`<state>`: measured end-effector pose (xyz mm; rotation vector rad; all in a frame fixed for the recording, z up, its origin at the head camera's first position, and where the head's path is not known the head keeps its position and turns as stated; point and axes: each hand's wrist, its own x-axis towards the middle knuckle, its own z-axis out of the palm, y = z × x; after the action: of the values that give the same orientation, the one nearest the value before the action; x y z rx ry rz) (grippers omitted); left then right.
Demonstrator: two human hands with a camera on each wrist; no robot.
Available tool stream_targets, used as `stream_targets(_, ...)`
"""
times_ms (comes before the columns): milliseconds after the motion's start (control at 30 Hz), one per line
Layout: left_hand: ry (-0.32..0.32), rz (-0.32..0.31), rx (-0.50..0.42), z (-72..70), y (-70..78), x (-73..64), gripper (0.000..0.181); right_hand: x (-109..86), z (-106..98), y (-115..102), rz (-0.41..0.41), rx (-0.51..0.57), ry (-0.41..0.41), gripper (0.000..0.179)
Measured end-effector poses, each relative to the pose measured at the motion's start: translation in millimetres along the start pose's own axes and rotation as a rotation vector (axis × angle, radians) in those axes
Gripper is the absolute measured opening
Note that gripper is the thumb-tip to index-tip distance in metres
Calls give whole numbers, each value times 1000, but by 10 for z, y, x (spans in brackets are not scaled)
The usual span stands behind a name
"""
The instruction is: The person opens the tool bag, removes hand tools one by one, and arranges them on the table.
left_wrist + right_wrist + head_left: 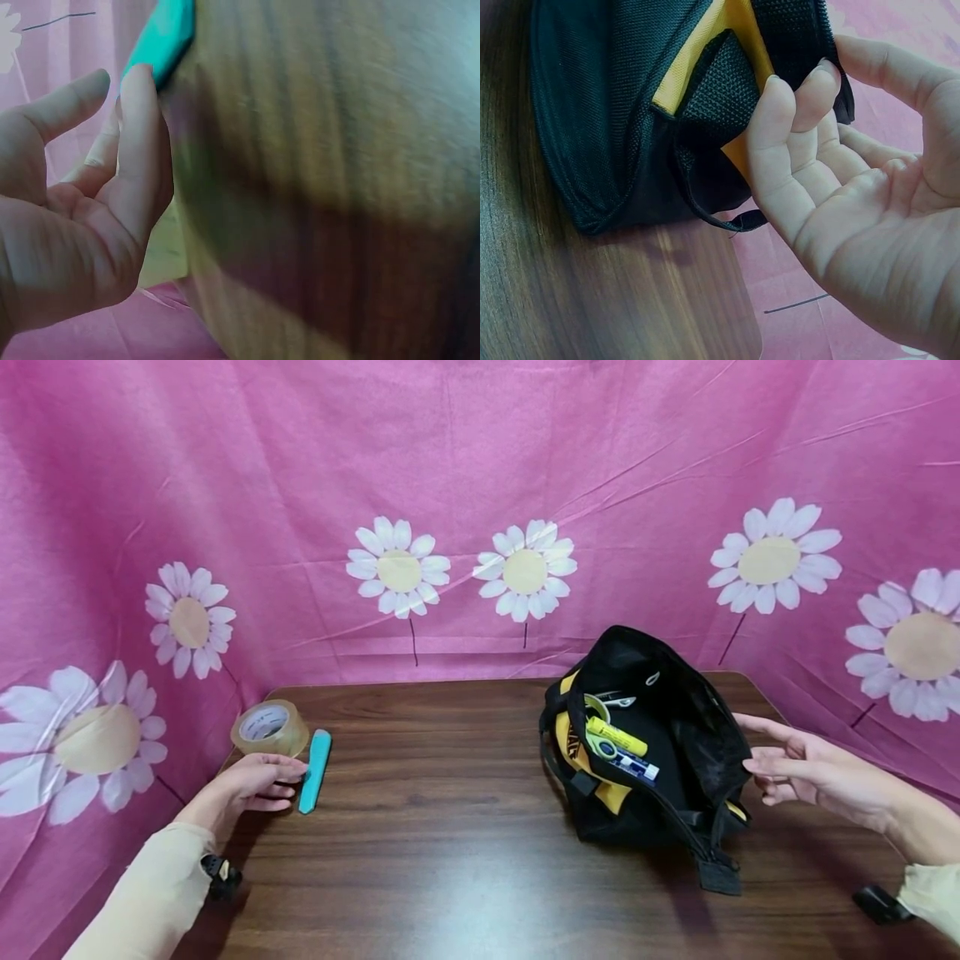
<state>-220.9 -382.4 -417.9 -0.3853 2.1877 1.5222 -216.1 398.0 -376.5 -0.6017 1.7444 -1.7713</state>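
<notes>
On the left of the table my left hand (251, 783) reaches toward a slim teal tool (315, 772) of unclear kind. One fingertip overlaps the tool's end in the left wrist view, while another fingertip stands apart from it. Behind that hand is a roll of packing tape (272, 728). A black and yellow tool bag (622, 822) stands unzipped on the right, and my right hand (821, 777) pinches its right rim between thumb and fingers. Inside the bag lie a yellow highlighter (617, 737), a green-ringed item (602, 747) and a blue and white item (636, 767).
The brown wooden table (442, 793) lies between the hands. A pink cloth (465, 452) with white daisies hangs behind it and along both sides. A strap with a black tab (718, 875) hangs off the bag's front.
</notes>
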Motion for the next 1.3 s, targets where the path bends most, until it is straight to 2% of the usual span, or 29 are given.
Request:
stream_targets(167,-51,18,-9,64,231,13,48,-34,-15,-10,-4,-14,10,66)
stream_targets(267,-67,40,-2,147,412,55,48,-43,-24,-15,-8,-4,7,65)
stream_targets(467,-93,96,32,434,831,149,44,-58,-34,-7,-12,14,-9,66)
stream_targets(667,-154,165,45,796,1251,260,47,-69,-34,9,-10,27,-10,67)
stream_targets(867,-249,212,5,1201,1613,333,45,-70,-22,23,-15,27,-5,66)
stream_targets(1100,-334,253,-5,1698,2084,314,38,-78,-2,23,-29,55,-2,65)
stream_targets(1300,-418,305,37,2093,2451,269,34,-97,2,27,-40,68,-28,66)
